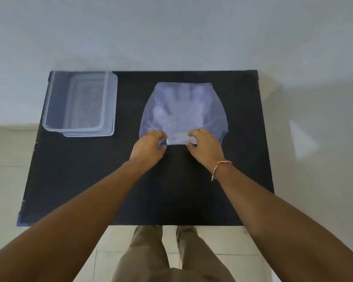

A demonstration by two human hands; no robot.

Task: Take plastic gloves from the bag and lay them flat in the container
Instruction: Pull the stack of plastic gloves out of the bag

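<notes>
A clear plastic bag (214, 119) lies flat on the black table (90, 180), right of centre. A stack of thin plastic gloves (181, 110) shows through it, fingers pointing away from me. My left hand (149, 147) pinches the bag's near edge on the left side. My right hand (206, 147) grips the same edge on the right, fingers curled over the plastic; whether it also holds the gloves I cannot tell. The clear rectangular container (49, 110) stands at the table's far left corner, with nothing visible in it.
The container rests on what looks like its lid (110, 133). A pale wall rises behind the table. My legs stand on the tiled floor (171, 245) below the near edge. A red and white thread band (220, 165) circles my right wrist.
</notes>
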